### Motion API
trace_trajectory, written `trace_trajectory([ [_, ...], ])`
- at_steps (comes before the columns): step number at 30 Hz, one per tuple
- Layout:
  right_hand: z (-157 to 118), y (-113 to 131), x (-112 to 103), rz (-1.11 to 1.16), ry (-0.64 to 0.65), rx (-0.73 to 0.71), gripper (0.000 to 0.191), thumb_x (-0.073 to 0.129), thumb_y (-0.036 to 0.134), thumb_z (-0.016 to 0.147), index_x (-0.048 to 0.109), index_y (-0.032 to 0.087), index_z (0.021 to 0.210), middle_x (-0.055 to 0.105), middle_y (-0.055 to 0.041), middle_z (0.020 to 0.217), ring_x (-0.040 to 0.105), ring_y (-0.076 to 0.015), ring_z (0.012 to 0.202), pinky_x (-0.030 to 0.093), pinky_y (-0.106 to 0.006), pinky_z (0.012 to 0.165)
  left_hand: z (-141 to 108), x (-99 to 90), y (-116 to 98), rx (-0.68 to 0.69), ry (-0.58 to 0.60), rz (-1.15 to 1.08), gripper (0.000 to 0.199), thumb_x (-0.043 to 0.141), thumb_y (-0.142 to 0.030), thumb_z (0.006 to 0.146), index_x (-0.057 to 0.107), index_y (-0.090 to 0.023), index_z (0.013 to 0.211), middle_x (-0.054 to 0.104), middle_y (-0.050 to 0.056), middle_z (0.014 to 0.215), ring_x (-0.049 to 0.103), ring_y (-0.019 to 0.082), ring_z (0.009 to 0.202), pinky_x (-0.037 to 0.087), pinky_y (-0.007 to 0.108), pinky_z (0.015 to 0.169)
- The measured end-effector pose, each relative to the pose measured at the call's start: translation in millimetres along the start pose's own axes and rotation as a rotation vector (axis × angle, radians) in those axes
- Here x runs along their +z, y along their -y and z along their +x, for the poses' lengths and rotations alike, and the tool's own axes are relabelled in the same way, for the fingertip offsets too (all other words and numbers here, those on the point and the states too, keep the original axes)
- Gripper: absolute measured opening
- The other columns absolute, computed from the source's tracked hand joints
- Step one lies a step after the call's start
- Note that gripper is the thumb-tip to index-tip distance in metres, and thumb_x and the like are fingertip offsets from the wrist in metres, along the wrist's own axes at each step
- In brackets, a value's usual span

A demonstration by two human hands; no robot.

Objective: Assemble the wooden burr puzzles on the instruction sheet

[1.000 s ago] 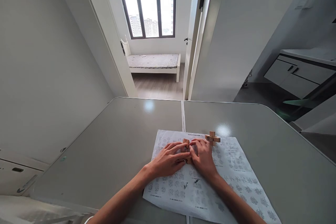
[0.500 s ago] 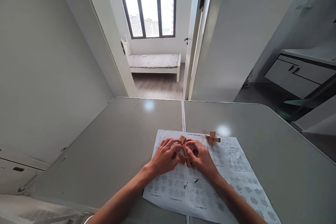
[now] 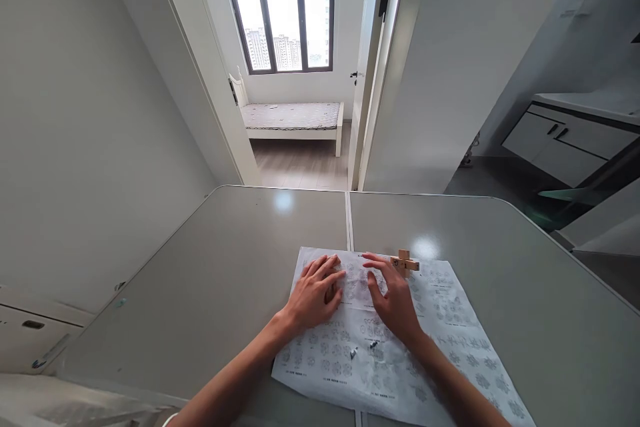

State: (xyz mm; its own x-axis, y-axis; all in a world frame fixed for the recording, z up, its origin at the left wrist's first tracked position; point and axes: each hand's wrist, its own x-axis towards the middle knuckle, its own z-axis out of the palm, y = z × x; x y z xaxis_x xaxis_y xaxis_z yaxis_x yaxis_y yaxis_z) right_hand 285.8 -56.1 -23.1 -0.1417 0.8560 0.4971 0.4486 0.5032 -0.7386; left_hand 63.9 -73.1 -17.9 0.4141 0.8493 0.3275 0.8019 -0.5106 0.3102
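My left hand (image 3: 314,295) rests on the printed paper sheet (image 3: 350,380), its fingers curved over small wooden pieces (image 3: 331,291) that are mostly hidden beneath it. To the right, my right hand (image 3: 393,297) hovers over the sheet with its fingers apart and nothing between them. Just beyond its knuckles, a cross-shaped assembly of wooden blocks (image 3: 405,263) stands at the sheet's far edge. Two small dark-and-silver bits (image 3: 354,353) (image 3: 373,345) lie on the paper nearer to me.
The grey table (image 3: 240,247) has a seam down its middle and rounded far corners. Past it are a doorway, a bed (image 3: 295,117) and a window (image 3: 283,13). A cabinet (image 3: 565,137) stands at the right.
My hands have moved apart; the right one has shifted right and opened. The wooden pieces between them have gone from the middle and are now mostly under my left hand.
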Motion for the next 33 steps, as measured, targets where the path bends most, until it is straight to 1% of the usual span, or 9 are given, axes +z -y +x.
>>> trace_trajectory([
  [6, 5.0, -13.5, -7.2, -0.284, -0.157, -0.078, 0.022, 0.047, 0.023, 0.096, 0.061, 0.023, 0.112, 0.064, -0.0111, 0.134, 0.051, -0.0315, 0.138, 0.037, -0.059, 0.115, 2.8, 4.0, 18.7, -0.159, -0.096, 0.082, 0.040, 0.063, -0.028, 0.092, 0.067, -0.028, 0.132, 0.051, 0.006, 0.158, 0.045, 0.032, 0.146, 0.041, 0.057, 0.119],
  [9, 4.7, -24.2, -6.4, -0.408, -0.156, -0.069, 0.026, 0.047, 0.025, 0.095, 0.059, 0.021, 0.118, 0.059, -0.0138, 0.140, 0.043, -0.0335, 0.143, 0.032, -0.061, 0.116, 3.9, 4.3, 24.9, -0.234, -0.151, 0.125, 0.037, 0.063, -0.027, 0.092, 0.068, -0.025, 0.129, 0.054, 0.008, 0.155, 0.047, 0.034, 0.144, 0.041, 0.057, 0.118],
  [12, 2.8, -32.4, -4.4, -0.499, -0.126, -0.065, 0.031, 0.047, 0.025, 0.094, 0.058, 0.019, 0.123, 0.054, -0.0169, 0.146, 0.037, -0.0349, 0.147, 0.027, -0.063, 0.119, 4.2, 5.2, 29.2, -0.261, -0.184, 0.139, 0.038, 0.062, -0.028, 0.092, 0.067, -0.025, 0.129, 0.056, 0.008, 0.153, 0.048, 0.033, 0.142, 0.040, 0.057, 0.118],
  [19, 3.9, -36.6, -8.9, -0.581, -0.158, -0.057, 0.031, 0.047, 0.025, 0.094, 0.057, 0.020, 0.123, 0.054, -0.0159, 0.147, 0.033, -0.0377, 0.149, 0.022, -0.067, 0.119, 5.9, 5.1, 38.1, -0.289, -0.256, 0.145, 0.038, 0.061, -0.029, 0.091, 0.067, -0.028, 0.128, 0.061, 0.008, 0.148, 0.052, 0.036, 0.137, 0.039, 0.061, 0.116],
  [22, 4.8, -40.7, -11.9, -0.572, -0.178, -0.010, 0.032, 0.048, 0.026, 0.093, 0.058, 0.021, 0.123, 0.053, -0.0168, 0.146, 0.036, -0.0401, 0.146, 0.028, -0.068, 0.115, 6.9, 1.7, 39.9, -0.310, -0.271, 0.167, 0.035, 0.061, -0.028, 0.091, 0.068, -0.026, 0.126, 0.062, 0.009, 0.147, 0.054, 0.036, 0.134, 0.038, 0.063, 0.116],
  [26, 4.2, -46.8, -12.6, -0.523, -0.147, 0.037, 0.032, 0.048, 0.025, 0.091, 0.060, 0.020, 0.121, 0.051, -0.0183, 0.142, 0.046, -0.0383, 0.134, 0.046, -0.059, 0.107, 7.7, -3.5, 33.1, -0.274, -0.281, 0.178, 0.028, 0.060, -0.026, 0.093, 0.068, -0.026, 0.120, 0.064, 0.008, 0.144, 0.053, 0.034, 0.137, 0.035, 0.062, 0.119],
  [29, 2.8, -49.2, -11.7, -0.489, -0.127, 0.054, 0.031, 0.046, 0.024, 0.093, 0.063, 0.022, 0.119, 0.050, -0.0165, 0.141, 0.049, -0.0371, 0.128, 0.051, -0.057, 0.101, 8.0, -6.0, 21.3, -0.207, -0.287, 0.149, 0.024, 0.059, -0.024, 0.094, 0.068, -0.026, 0.116, 0.064, 0.007, 0.143, 0.052, 0.031, 0.139, 0.033, 0.061, 0.121],
  [31, 1.6, -50.3, -10.8, -0.466, -0.120, 0.063, 0.032, 0.044, 0.024, 0.095, 0.063, 0.024, 0.121, 0.051, -0.0151, 0.140, 0.050, -0.0369, 0.126, 0.053, -0.056, 0.097, 7.4, -6.5, 12.8, -0.138, -0.283, 0.109, 0.022, 0.059, -0.023, 0.094, 0.067, -0.027, 0.114, 0.065, 0.006, 0.141, 0.052, 0.031, 0.138, 0.036, 0.059, 0.120],
  [33, 0.7, -51.4, -10.0, -0.448, -0.112, 0.064, 0.034, 0.042, 0.024, 0.096, 0.064, 0.026, 0.122, 0.054, -0.0148, 0.138, 0.050, -0.0371, 0.125, 0.054, -0.056, 0.095, 6.2, -6.2, 5.7, -0.041, -0.240, 0.064, 0.023, 0.058, -0.022, 0.095, 0.067, -0.028, 0.115, 0.065, 0.005, 0.140, 0.052, 0.029, 0.138, 0.039, 0.057, 0.118],
])
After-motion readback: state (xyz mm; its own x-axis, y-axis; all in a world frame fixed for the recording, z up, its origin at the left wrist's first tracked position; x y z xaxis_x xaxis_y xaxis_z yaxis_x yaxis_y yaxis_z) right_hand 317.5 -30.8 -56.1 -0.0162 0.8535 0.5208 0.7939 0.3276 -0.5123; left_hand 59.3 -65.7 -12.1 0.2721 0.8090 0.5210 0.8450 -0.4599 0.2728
